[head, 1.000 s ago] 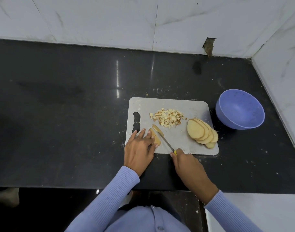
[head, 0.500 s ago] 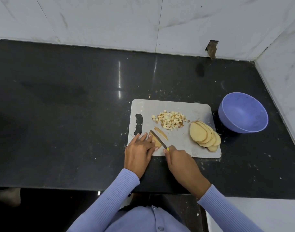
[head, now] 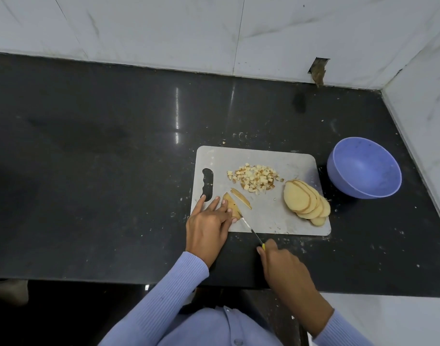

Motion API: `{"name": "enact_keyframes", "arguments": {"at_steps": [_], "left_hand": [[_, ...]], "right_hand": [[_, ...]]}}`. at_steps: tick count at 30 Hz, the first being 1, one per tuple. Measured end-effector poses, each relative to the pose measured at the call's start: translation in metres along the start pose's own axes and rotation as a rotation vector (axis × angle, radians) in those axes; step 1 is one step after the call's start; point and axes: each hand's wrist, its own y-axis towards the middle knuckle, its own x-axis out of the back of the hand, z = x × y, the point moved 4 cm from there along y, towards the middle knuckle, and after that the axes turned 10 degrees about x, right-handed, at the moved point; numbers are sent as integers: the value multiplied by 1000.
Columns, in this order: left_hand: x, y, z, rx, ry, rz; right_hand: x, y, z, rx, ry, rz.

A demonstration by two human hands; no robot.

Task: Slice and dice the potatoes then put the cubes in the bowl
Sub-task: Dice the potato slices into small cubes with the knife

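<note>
Knife [head: 249,227], gripped in the right hand [head: 280,260], has drawn back since the last frame; one strip [head: 241,198] lies cut free, so slicing advances. Left hand [head: 209,224] presses the slice [head: 232,204] with straight fingers on the board [head: 289,221]. Slice runs diagonally, pointing far-left. Bowl [head: 364,168] holds no cubes [head: 255,179].

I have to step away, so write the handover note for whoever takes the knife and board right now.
Left hand: straight fingers press the potato slice being cut onto the cutting board.
Right hand: grips the knife, tip at that slice.
One cut strip lies beside it; pile of cubes mid-board; stack of uncut slices at the board's right end.
Bowl, right of the board, holds nothing.
Left: dice the remaining slices, move all cubes to the bowl.
</note>
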Motion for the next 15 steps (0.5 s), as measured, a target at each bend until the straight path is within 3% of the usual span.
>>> {"name": "enact_keyframes", "arguments": {"at_steps": [15], "left_hand": [[6,-5,-5,-43,68,-51]], "right_hand": [[-2,-6,-16,7,82,-103]]}}
